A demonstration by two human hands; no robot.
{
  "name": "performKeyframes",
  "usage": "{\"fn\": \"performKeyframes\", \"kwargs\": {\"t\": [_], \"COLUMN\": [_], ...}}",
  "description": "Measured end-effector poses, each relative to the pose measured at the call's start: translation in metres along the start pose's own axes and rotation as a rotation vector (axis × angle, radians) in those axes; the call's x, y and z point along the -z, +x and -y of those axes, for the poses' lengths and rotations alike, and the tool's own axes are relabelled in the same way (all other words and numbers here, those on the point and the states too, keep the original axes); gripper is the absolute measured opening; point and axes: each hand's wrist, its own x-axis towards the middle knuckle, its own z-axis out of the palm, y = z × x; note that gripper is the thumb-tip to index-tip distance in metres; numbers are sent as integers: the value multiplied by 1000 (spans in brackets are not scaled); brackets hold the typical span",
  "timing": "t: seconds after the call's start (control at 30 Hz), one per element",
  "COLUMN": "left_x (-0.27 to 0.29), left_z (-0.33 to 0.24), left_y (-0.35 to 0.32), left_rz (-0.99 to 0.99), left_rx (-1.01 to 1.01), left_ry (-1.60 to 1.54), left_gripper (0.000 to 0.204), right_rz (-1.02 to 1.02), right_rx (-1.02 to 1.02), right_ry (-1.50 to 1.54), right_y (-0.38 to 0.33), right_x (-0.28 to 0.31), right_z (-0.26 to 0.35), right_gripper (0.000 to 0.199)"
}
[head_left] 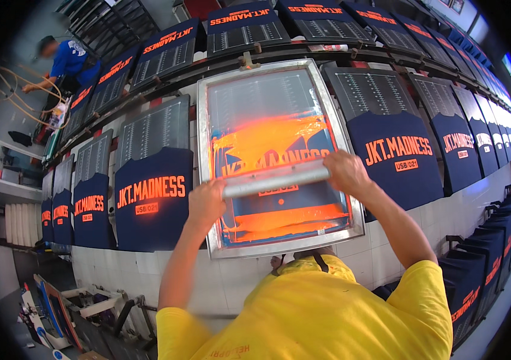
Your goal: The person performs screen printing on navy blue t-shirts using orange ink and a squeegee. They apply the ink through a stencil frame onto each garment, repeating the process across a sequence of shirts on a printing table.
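A wide silver-handled squeegee [276, 180] spans the middle of a screen-printing frame [203, 138]. My left hand [206, 204] is closed on its left end and my right hand [347, 173] on its right end. Bright orange ink [261, 139] lies smeared on the mesh beyond the squeegee, and another band of orange ink [285, 221] crosses the near end of the screen. Through the mesh, lettering and a dark navy shape show. The squeegee's blade edge is hard to make out.
Navy shirts with orange prints lie on black boards on both sides, including a left shirt [153, 201] and a right shirt [395, 150]. More boards [246, 39] line the far row. Another person in blue [70, 60] is at far left. Hanging shirts [468, 276] stand at lower right.
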Motion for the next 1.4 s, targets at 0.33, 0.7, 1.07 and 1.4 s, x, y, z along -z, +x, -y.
{"fn": "performKeyframes", "kwargs": {"t": [0.33, 0.7, 1.07, 1.4], "left_x": [-35, -59, -45, 12], "left_z": [-18, 24, 63, 55], "left_y": [-107, -31, 95, 117], "left_rz": [-64, -146, -62, -22], "left_rx": [-35, -142, -106, -50], "left_ry": [-74, -8, -14, 20], "left_gripper": [37, 35, 21, 18], "right_rz": [-6, -1, 171, 152], "right_rx": [-16, 9, -40, -93], "right_ry": [38, -53, -106, -124], "right_y": [-90, -28, 85, 120], "right_x": [-12, -39, -33, 15], "right_z": [61, 22, -40, -46], "right_gripper": [13, 14, 13, 12]}}
